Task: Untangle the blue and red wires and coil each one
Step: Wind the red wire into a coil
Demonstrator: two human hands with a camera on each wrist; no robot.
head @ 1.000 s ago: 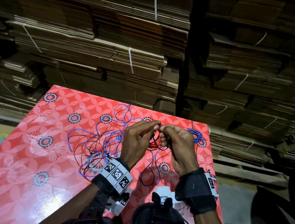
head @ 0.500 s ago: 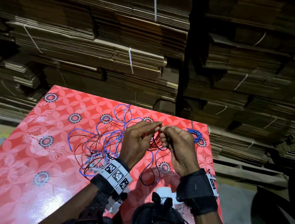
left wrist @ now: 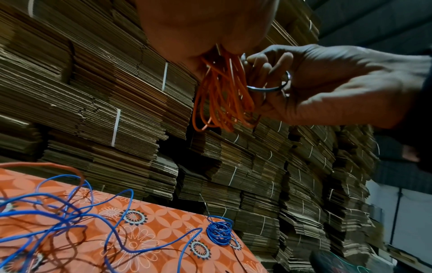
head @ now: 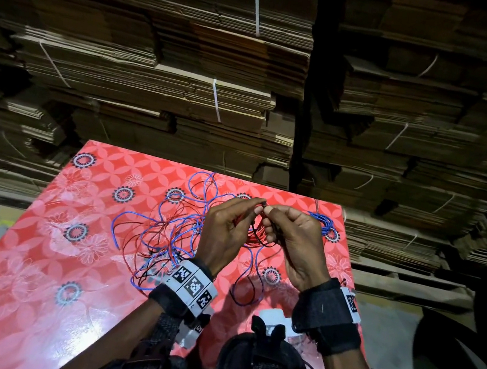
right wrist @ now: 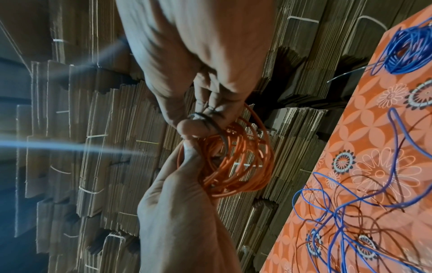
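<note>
- Head view: both hands are raised above the far middle of the counter (head: 39, 249), which wears a red flowered cover.
- The left hand (head: 223, 231) and right hand (head: 293, 244) meet fingertip to fingertip, holding a small coil of red wire (head: 255, 236) between them.
- Left of the hands, loose blue wire (head: 149, 221) and thin dark red strands lie tangled together on the counter; one blue loop runs on to the near side between the wrists.
- A finished blue coil (head: 324, 224) lies near the far right corner of the counter, just right of the right hand.
- Stacks of flattened cardboard (head: 187, 82), tied with white straps, rise beyond the counter.
- Left wrist view: the left hand (left wrist: 205, 27) fills the top, its fingers closed on the top of the red coil (left wrist: 222, 99), whose loops hang below.
- The right hand (left wrist: 332, 83) comes in from the right, its curled fingers (left wrist: 264, 62) against the same loops, with a dark strand looped by them.
- Below, the blue tangle (left wrist: 70, 212) sprawls at the left and the blue coil (left wrist: 219, 233) sits near the counter's edge.
- Right wrist view: the picture is turned sideways; the right hand (right wrist: 191, 73) pinches a dark strand at the rim of the red coil (right wrist: 236, 157).
- The left hand (right wrist: 182, 212) grips the coil's other side, thumb and fingers closed on it.
- The blue coil (right wrist: 406, 48) and the blue tangle (right wrist: 350, 212) lie on the counter at the right.
</note>
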